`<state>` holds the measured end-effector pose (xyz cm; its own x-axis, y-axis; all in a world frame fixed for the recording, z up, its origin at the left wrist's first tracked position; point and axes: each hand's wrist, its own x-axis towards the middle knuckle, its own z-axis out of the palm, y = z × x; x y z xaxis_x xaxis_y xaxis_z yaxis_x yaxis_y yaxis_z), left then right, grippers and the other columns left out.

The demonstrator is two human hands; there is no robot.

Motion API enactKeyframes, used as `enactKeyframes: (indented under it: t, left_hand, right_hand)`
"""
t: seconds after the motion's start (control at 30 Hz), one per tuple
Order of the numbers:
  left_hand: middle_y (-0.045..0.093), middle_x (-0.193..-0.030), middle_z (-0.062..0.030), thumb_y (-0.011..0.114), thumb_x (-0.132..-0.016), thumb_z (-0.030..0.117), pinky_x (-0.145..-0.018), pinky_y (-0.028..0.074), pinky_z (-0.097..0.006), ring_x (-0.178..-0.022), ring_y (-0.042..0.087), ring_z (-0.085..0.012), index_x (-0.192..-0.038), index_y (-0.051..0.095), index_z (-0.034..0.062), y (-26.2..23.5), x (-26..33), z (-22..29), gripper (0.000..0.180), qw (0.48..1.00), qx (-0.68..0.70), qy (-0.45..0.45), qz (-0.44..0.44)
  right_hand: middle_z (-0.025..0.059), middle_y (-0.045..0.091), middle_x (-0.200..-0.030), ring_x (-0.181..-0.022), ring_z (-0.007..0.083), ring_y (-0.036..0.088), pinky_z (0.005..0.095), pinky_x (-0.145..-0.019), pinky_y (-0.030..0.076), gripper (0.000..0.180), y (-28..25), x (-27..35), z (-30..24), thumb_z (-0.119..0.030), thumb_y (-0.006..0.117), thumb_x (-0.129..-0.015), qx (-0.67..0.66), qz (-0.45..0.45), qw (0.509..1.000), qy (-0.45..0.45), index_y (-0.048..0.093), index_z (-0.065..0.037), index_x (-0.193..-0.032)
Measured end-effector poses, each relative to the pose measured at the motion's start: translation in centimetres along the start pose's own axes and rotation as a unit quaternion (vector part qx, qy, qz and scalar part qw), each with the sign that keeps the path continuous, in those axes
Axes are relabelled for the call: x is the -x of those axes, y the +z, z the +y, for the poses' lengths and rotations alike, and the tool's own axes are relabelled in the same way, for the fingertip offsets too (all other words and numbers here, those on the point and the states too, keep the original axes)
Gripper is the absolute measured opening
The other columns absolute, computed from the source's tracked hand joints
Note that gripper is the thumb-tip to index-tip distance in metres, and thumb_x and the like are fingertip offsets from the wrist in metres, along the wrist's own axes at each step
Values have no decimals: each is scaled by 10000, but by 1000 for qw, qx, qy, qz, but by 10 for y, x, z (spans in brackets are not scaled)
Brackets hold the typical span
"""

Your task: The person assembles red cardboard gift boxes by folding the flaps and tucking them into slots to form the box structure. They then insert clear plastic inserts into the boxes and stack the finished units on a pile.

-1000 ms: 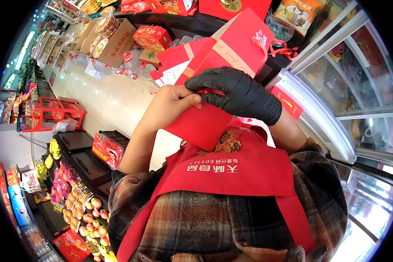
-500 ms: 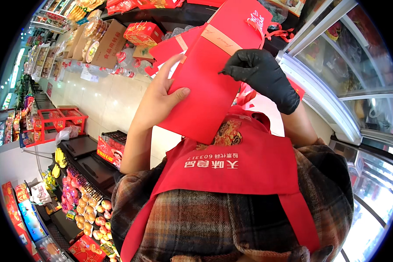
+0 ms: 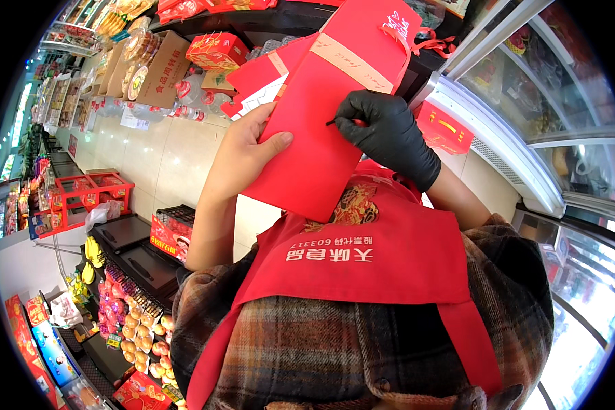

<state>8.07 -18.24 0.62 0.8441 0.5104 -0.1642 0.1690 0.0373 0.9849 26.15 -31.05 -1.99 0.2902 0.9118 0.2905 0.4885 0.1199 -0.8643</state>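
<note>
The left hand [image 3: 242, 154], bare, grips the near left edge of a flat red paper gift bag [image 3: 324, 123], thumb pressed across its face and fingers hidden behind it. The bag is held up tilted in front of the person's chest, above the red apron [image 3: 369, 266], its top edge carrying a pale band and a red ribbon handle [image 3: 424, 44]. The right hand [image 3: 389, 137], in a black glove, is curled over the bag's right edge, pinching a small dark bit at the fold (too small to tell what it is). Behind the bag lies another red folded bag [image 3: 263, 75] with a white inside. A glass-fronted freezer cabinet [image 3: 547, 123] curves along the right; red crates [image 3: 82, 198] stand on the tiled floor [image 3: 164, 157] at left.
</note>
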Motion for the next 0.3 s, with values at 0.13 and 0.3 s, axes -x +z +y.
enactKeyframes:
  t: [0.13,0.3]
  left_hand:
    - [601,-1060,-128,566,-822,-13,-799,474,-257,-934,584,-135,-1210,440,-85,0,-1,-1,414,1000,-9,4,2]
    - [604,-1057,-129,570,-822,-5,-799,474,-256,-932,586,-139,-1211,445,-80,0,-1,-2,415,1000,-11,0,0]
  right_hand:
    - [97,549,-695,-627,268,566,333,-557,448,107,5,2,-9,-92,620,-703,91,9,995,-50,523,-51,-727]
    - [111,539,-686,-627,272,568,333,-562,449,119,11,2,-13,-80,618,-697,145,12,988,-52,508,-48,-732]
